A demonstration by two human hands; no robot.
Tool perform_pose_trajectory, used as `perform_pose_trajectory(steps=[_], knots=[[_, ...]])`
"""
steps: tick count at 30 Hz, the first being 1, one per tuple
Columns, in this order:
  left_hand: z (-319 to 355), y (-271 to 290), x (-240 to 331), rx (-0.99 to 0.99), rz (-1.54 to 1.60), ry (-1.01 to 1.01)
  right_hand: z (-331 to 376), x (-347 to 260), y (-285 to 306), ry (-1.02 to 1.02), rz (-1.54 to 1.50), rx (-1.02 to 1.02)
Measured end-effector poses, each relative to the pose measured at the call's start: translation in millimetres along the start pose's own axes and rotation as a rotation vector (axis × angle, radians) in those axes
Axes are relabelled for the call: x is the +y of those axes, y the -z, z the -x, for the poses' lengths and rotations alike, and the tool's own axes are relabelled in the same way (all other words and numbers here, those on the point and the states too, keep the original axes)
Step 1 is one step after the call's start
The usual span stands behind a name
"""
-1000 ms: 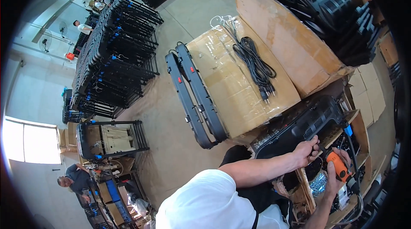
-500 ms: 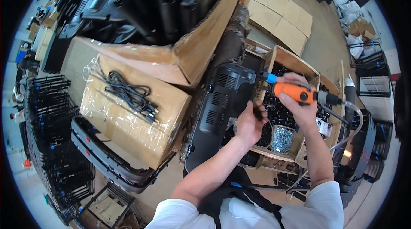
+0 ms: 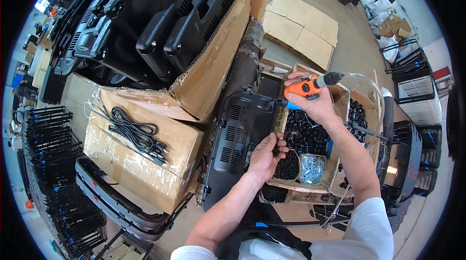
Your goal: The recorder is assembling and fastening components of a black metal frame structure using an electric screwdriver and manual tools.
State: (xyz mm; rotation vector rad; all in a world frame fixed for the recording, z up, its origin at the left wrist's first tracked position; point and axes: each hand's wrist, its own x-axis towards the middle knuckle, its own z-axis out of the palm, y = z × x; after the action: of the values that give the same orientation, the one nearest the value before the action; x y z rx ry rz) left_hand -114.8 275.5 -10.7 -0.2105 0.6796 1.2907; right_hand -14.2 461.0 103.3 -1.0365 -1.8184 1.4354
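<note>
My right hand [image 3: 316, 106] is wrapped round an orange power screwdriver [image 3: 302, 86] with a clear hose at its rear end. The blue front of the tool points down by the upper right corner of a black vented plastic panel [image 3: 237, 131]; whether its tip touches is hidden. At the panel's right edge, my left hand [image 3: 263, 157] is closed, fingertips pinched, with small dark pieces like screws [image 3: 277, 151] in it. Just right of that hand are a tub of small black screws [image 3: 288, 165] and a tub of silver screws [image 3: 312, 168].
A wooden box [image 3: 341, 146] holds the tubs and black plastic parts [image 3: 305, 134]. On the left, a carton [image 3: 141, 175] carries a coiled black cable [image 3: 127, 123]. Behind it stands an open carton [image 3: 206, 83] of black housings. A padded bar [image 3: 244, 56] runs beyond the panel.
The screwdriver has swung more upright, its front now beside the panel's corner. My left hand has shifted slightly left and nearer, still closed. The whole view has shifted.
</note>
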Motion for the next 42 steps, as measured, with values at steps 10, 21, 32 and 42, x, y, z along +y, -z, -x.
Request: perform_pose_trajectory(steps=[10,21,32,42], knots=[[-25,-2,9,0.081,0.009,-0.144,-16,5,-3,0.061,0.300,-0.121],[-34,7,7,-0.193,-0.003,-0.061,-13,4,-6,0.106,0.247,-0.153],[-40,-14,30,0.052,0.157,-0.048,-5,-7,2,0.048,0.014,-0.077],[-43,-6,25,0.064,0.185,-0.063,-6,21,5,0.017,-0.020,-0.053]])
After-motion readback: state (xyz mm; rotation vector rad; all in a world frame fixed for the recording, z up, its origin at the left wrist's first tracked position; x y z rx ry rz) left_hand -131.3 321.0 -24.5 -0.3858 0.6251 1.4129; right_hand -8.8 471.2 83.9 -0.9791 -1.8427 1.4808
